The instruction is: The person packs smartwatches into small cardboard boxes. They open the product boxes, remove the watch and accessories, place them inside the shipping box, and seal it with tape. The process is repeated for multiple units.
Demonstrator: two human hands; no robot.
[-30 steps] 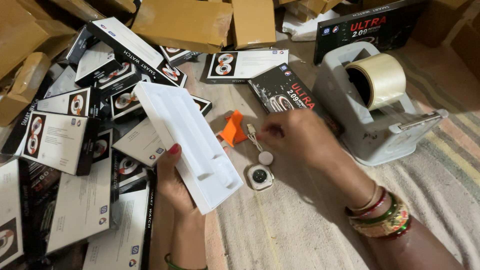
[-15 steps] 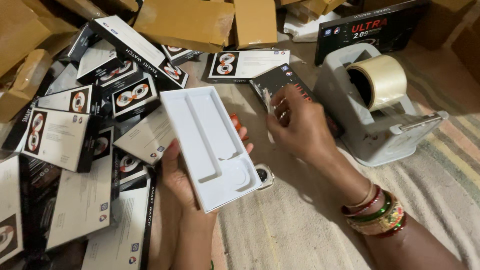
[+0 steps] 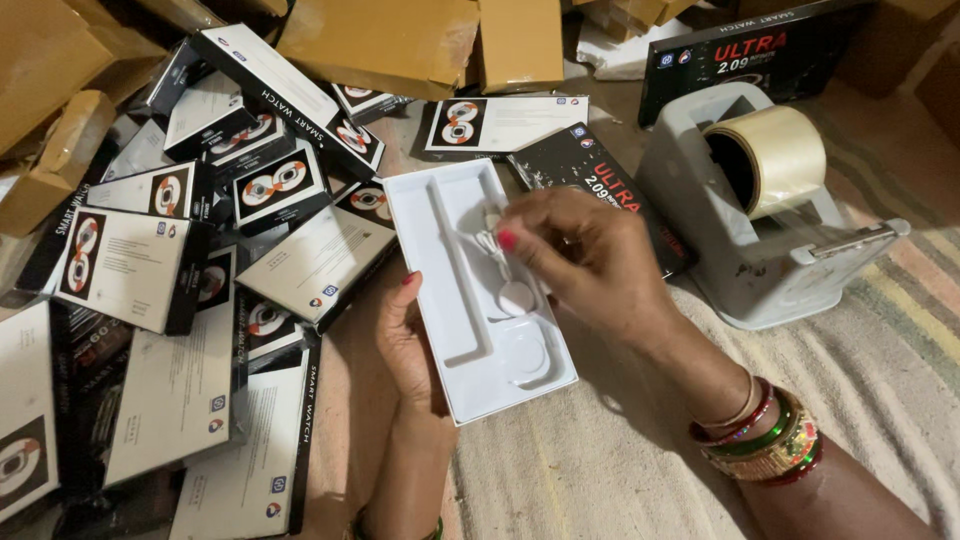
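left hand (image 3: 415, 345): comes up from the bottom edge, palm up, fingers spread flat as a support; thumb tip with red nail shows at the left side, pointing up.
left forearm: rises nearly straight from the lower frame edge; a green bangle sits at the wrist, partly cut off.
left grip: open and cradling, nothing pinched, load resting on palm and fingers.
right hand (image 3: 585, 255): reaches in from the lower right, back of the hand up, knuckles bent.
right grip: thumb and forefinger pinched together on something thin and white; red thumbnail visible.
right wrist: stacked red, green and gold bangles; forearm runs to the bottom right corner.
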